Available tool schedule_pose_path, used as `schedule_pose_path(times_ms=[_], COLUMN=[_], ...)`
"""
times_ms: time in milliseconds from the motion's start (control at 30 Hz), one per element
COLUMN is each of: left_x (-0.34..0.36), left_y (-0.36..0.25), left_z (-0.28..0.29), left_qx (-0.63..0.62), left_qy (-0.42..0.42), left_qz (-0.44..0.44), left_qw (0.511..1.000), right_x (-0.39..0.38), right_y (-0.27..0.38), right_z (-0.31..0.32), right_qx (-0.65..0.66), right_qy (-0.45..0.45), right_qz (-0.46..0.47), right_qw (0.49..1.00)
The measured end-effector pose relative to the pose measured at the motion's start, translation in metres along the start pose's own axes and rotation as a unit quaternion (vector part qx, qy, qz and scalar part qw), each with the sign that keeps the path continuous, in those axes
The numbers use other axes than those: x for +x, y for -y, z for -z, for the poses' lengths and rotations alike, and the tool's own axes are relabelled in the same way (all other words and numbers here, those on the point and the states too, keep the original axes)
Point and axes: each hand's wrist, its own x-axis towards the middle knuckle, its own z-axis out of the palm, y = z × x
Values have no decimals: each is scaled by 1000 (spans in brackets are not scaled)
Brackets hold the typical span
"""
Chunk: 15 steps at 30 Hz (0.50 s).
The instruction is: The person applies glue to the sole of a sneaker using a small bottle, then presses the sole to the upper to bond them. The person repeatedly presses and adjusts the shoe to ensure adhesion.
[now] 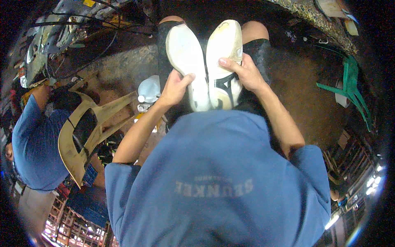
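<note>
Two white shoe soles lie side by side over my lap, their long sides close together and toe ends pointing away from me. My left hand point(176, 87) is closed on the edge of the left sole point(184, 47), its thumb pressed on the face. That sole looks nearly plain and brightly lit. On the right sole point(225, 41), black shapes show at the middle and heel, with a dark scribble near the toe. My right hand point(249, 74) grips its outer edge, thumb across the face. The fingers beneath both soles are hidden.
A translucent plastic jug point(149, 89) stands left of my knees, beside a small clear bottle point(143, 108). At left, a person in blue point(39, 144) is near a beige plastic chair point(70, 150). A green chair point(350, 78) is at far right. Black cables point(98, 24) hang upper left.
</note>
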Motion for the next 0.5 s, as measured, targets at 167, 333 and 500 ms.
schedule_pose_path(times_ms=[167,333,500], left_x=[-1,2,2], left_y=[-8,-9,-7], left_z=[-2,-1,-3], left_qx=[-38,-94,-192], left_qy=[30,59,57], left_qz=[24,36,47], left_qw=[999,993,979], right_x=[-1,-2,-2], right_y=[-1,-2,-1], right_z=[-1,2,4], right_qx=[33,92,109], right_qy=[-20,-43,-60], right_qz=[-33,-35,-37], right_qw=[999,994,992])
